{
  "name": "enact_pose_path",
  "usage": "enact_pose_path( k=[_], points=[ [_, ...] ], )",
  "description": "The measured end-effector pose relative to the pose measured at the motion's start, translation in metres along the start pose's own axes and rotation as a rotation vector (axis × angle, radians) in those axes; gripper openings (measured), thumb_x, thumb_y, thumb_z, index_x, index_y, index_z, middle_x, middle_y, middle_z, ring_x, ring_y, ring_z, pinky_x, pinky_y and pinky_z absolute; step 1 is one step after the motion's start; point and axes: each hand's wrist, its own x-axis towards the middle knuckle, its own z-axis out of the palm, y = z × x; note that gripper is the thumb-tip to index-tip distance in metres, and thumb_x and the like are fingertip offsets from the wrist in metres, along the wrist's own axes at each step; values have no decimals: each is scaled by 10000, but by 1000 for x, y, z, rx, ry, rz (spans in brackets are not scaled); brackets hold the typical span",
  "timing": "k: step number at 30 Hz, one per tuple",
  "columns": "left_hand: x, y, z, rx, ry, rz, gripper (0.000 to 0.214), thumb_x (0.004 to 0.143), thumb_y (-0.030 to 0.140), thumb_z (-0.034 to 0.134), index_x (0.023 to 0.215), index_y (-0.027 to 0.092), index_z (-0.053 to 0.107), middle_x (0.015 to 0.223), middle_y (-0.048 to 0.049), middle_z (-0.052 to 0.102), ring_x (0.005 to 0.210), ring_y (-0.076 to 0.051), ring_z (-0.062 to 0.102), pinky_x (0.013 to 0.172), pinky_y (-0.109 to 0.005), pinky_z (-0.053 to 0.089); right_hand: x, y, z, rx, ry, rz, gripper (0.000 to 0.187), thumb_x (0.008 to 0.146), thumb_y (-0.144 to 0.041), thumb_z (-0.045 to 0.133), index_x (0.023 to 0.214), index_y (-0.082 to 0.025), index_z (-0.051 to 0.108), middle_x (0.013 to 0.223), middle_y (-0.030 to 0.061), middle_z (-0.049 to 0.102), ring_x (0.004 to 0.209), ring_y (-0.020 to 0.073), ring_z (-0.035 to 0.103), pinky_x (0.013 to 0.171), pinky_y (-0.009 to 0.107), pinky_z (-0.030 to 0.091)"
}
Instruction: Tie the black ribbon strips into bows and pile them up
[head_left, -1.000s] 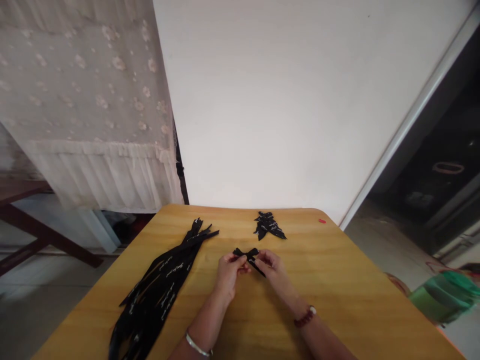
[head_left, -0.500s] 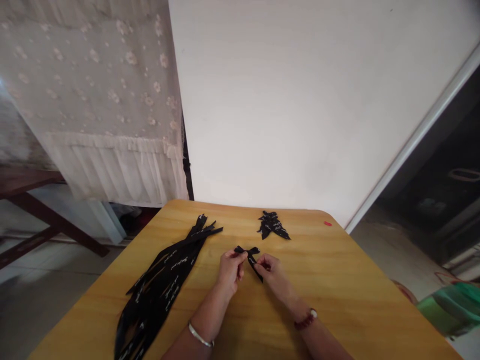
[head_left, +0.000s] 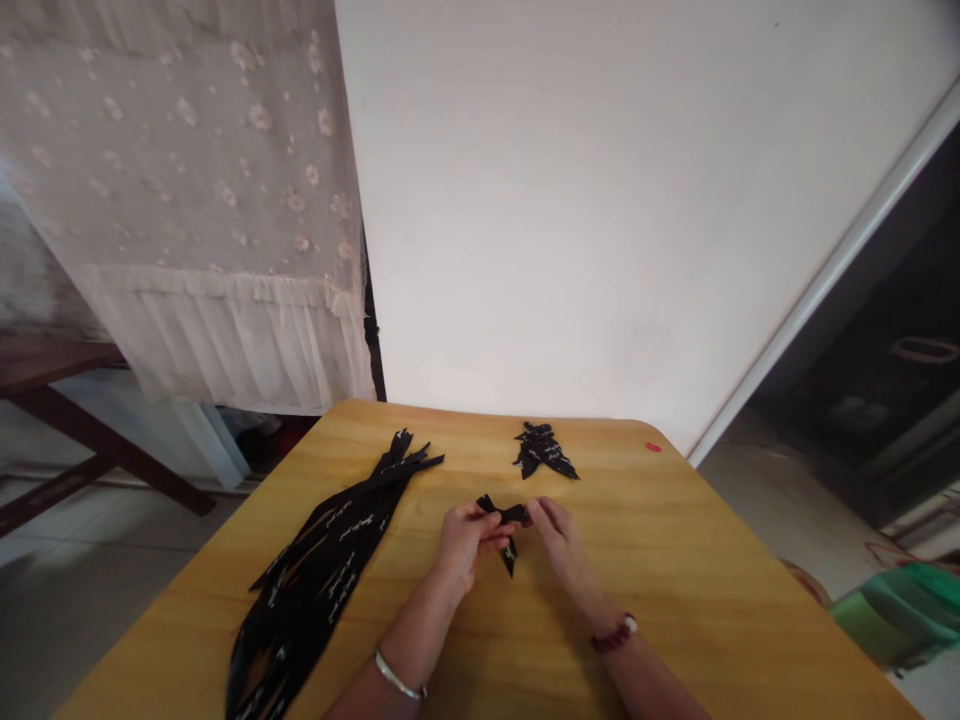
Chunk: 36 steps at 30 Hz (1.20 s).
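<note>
A small black ribbon bow (head_left: 501,520) with white script print is held up just above the wooden table (head_left: 660,590). My left hand (head_left: 463,545) pinches its left side, and my right hand (head_left: 559,545) grips its right end with the fingertips. One tail hangs down between my hands. Left of them lies a long bundle of black printed ribbon strips (head_left: 322,575). Beyond my hands is a small heap of finished-looking black ribbon pieces (head_left: 541,450). A silver bangle (head_left: 400,676) circles my left wrist, and a red bead bracelet (head_left: 614,633) circles my right.
A small red item (head_left: 653,447) lies near the table's far right corner. Behind the table stand a white wall (head_left: 570,200) and a lace curtain (head_left: 187,200). A green container (head_left: 900,612) sits on the floor at right; a dark wooden table (head_left: 52,420) stands at left.
The bow has turned, its tail now hanging straight down and its loops lying more level. My right hand has shifted up to the bow's right end. The view has moved slightly.
</note>
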Motion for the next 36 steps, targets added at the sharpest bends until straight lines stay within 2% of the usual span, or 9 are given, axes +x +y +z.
enact_pose_path(
  k=[4,8,13,17,21,27,29,32,36],
  points=[
    [0,-1,3,34,11,18,97,559,114,624,600,88,540,557,-70,626,559,-177,614,473,-224,487,1,6,6,-17,-21,-30,300,671,-426,501,522,-172,443,501,-27,442,507,117,429,458,216,332],
    [-1,3,2,53,27,65,85,556,118,611,589,90,538,532,-51,611,517,-157,600,433,-209,470,1,6,8,-4,-68,-19,297,685,-394,492,500,-168,444,473,-37,415,476,103,399,445,214,314],
    [-7,3,3,209,-174,-49,108,551,139,600,626,79,551,560,-74,623,495,-158,593,385,-198,440,2,-5,-3,86,-78,0,291,736,-397,439,577,-161,501,579,-5,510,601,130,481,557,230,368],
    [-10,-2,5,296,-313,-100,119,549,144,572,644,72,567,551,-74,620,472,-156,585,364,-193,420,2,-7,-4,161,-181,9,222,696,-371,510,635,-158,518,611,-8,512,588,119,477,550,227,376],
    [-10,-4,6,312,-345,-105,126,529,143,571,636,77,575,539,-57,611,461,-155,581,375,-202,422,0,-1,3,145,-217,6,183,673,-329,539,604,-164,498,568,-31,466,521,101,445,501,219,369],
    [-10,-8,7,326,-337,-84,109,536,137,567,619,70,586,461,-45,584,445,-142,570,435,-226,446,-5,-3,9,7,-184,-169,200,697,-324,524,566,-174,520,637,-1,502,625,128,482,592,241,376],
    [-9,-6,7,246,-299,-66,147,544,165,581,665,84,572,518,-39,598,461,-135,575,429,-216,445,-3,-4,7,91,-135,-101,216,706,-376,505,628,-179,546,664,12,536,659,144,504,616,254,382],
    [-6,-3,5,144,-203,-15,235,547,239,609,734,123,528,566,-6,591,394,-107,543,341,-185,393,1,0,1,288,-41,105,334,729,-479,420,735,-180,569,745,45,588,735,173,532,639,279,393],
    [-1,-2,3,165,-55,84,239,517,263,634,649,142,476,476,56,506,241,-40,388,229,-144,206,2,4,-1,429,-100,283,398,692,-541,428,667,-169,570,700,39,598,667,170,542,590,278,391]
  ],
)
